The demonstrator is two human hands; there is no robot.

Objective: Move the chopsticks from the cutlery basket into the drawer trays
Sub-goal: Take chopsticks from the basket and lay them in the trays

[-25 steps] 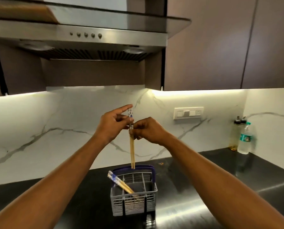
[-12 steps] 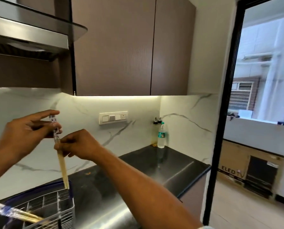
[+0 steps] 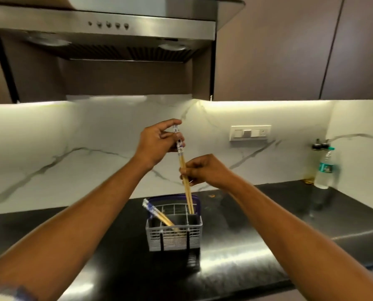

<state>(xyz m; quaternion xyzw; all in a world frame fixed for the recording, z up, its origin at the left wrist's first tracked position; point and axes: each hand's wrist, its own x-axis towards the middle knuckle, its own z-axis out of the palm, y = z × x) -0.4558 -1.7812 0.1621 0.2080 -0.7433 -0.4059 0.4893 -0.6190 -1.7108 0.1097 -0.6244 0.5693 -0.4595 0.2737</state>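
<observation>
- Two hands up in front of the marble backsplash (image 3: pixel 51 153), both on the same pair of chopsticks (image 3: pixel 184 177).
- The left hand (image 3: pixel 157 142) pinches the top end, thumb and forefinger curled round the patterned part.
- The right hand (image 3: pixel 205 170) grips lower down, fingers (image 3: pixel 186 172) curled round the bare wooden shafts.
- That held pair counts as two sticks lying close side by side, nearly upright and leaning a little; pale bamboo colour below, a white wrap with blue marks at the top. The marks are too small to read.
- Their tips hang over the right rear part of the cutlery basket (image 3: pixel 174 237); I cannot tell whether they touch it.
- A second bundle of chopsticks (image 3: pixel 157 213) lies in the basket, tilted, blue-and-white ends poking out over the left rim. How many sticks are in it I cannot tell.
- One basket: grey plastic lattice, divided into compartments, with a purple handle arching at the back. It stands on the black worktop (image 3: pixel 268 231).
- Off to the right against the wall, one clear plastic bottle (image 3: pixel 324 170) with a teal label, the writing blurred, and two dark caps just behind it.
- One white switch plate (image 3: pixel 250 133) on the wall.
- Overhead, one steel cooker hood (image 3: pixel 107 29) with five round buttons in a row and two lamps underneath.
- Brown wall cabinets (image 3: pixel 290 46) to its right.
</observation>
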